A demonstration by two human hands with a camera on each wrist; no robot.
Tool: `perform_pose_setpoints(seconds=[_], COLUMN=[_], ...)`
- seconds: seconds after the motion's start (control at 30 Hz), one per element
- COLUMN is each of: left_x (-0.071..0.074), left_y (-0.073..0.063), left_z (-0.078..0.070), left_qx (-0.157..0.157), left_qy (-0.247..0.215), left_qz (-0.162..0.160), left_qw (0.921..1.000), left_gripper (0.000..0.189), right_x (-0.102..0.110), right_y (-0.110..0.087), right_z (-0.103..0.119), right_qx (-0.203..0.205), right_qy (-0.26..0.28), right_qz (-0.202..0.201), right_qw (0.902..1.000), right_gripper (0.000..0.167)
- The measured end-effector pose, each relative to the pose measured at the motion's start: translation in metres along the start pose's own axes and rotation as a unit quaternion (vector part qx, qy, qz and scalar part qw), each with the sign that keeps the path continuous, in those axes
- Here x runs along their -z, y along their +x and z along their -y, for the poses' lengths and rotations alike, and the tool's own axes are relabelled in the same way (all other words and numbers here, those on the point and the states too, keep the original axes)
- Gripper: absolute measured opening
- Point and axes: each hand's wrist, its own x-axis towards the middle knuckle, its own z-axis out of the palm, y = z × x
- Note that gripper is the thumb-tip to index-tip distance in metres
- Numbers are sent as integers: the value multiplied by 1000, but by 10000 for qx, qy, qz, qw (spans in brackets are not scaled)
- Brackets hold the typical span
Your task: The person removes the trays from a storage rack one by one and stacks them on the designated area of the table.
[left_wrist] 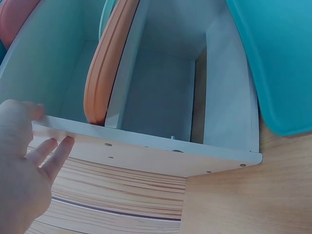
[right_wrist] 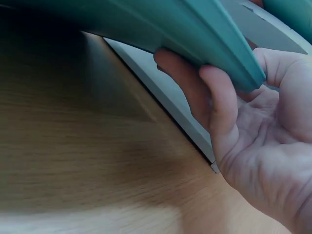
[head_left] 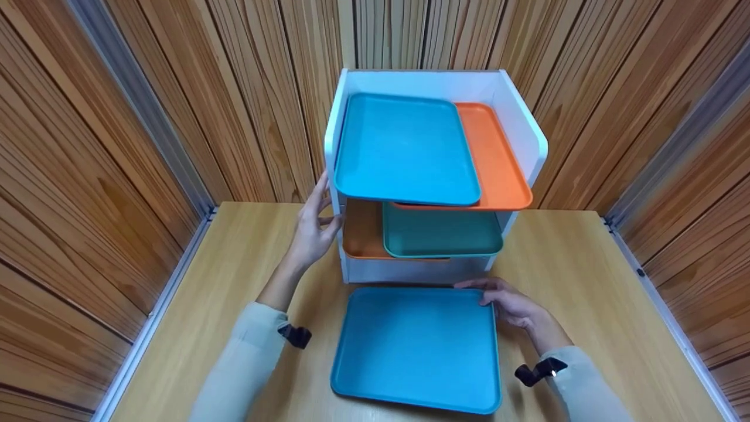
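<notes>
My right hand (head_left: 508, 302) grips a blue rectangular tray (head_left: 416, 351) at its far right corner. In the right wrist view, the thumb lies at the top of the rim and curled fingers (right_wrist: 222, 100) support the underside, with the tray's edge raised above the tabletop. My left hand (head_left: 313, 231) holds the left side panel of a white shelf rack (head_left: 428, 271). In the left wrist view, its thumb is at the panel's front edge and two fingertips (left_wrist: 61, 151) press the outer face.
On the rack's top level, another blue tray (head_left: 407, 149) overlaps an orange tray (head_left: 498, 158). Below, a green tray (head_left: 442, 234) overlaps a brownish-orange one (head_left: 364, 231). Wood-patterned walls (head_left: 246, 88) surround the wooden table (head_left: 586, 275).
</notes>
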Motion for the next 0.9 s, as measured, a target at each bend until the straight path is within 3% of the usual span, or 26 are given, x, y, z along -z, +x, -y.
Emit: perform_pose_setpoints(seconds=[0.17, 0.4, 0.67, 0.9], left_x=[0, 0, 0, 0], left_y=[0, 1, 0, -1], left_z=[2, 3, 3, 2], left_qx=[-126, -163, -166, -190], left_qy=[-40, -17, -11, -43], left_qz=[9, 9, -39, -42], left_qw=[9999, 9999, 9999, 9998], left_gripper=[81, 80, 80, 79], right_x=[-6, -19, -30, -35], right_y=[0, 3, 10, 9], right_z=[1, 5, 5, 6], right_qx=[-525, -976, -1080, -1015], right_qy=[-481, -1598, -2591, -2812], right_qz=[-821, -1699, -2215, -2361], right_qw=[9941, 9675, 9339, 9246], right_gripper=[47, 47, 42, 41])
